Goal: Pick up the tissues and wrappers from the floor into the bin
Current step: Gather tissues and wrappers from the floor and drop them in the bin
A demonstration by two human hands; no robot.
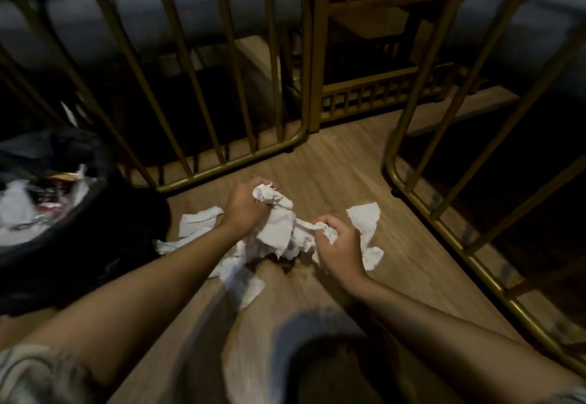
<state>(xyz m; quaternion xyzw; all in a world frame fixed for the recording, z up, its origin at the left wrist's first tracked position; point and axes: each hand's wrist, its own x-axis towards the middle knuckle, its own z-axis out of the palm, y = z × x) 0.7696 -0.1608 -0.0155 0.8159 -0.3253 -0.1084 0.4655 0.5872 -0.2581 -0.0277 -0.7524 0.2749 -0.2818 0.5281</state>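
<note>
White crumpled tissues (276,235) lie in a heap on the wooden floor (333,162) in the middle of the head view. My left hand (244,207) is shut on a wad of tissues at the heap's far side. My right hand (341,245) is shut on another bunch of tissues at the heap's right. Loose tissues spread to the left (196,222), to the right (367,222) and toward me (244,289). The bin (63,241), lined with a black bag, stands at the left and holds white paper and wrappers.
Gold metal chair frames with vertical bars stand close behind the heap (222,118) and along the right (444,213). A low gold rail (380,99) crosses further back. Grey cushioned seats fill the top. A dark blurred shape (317,340) sits near the bottom.
</note>
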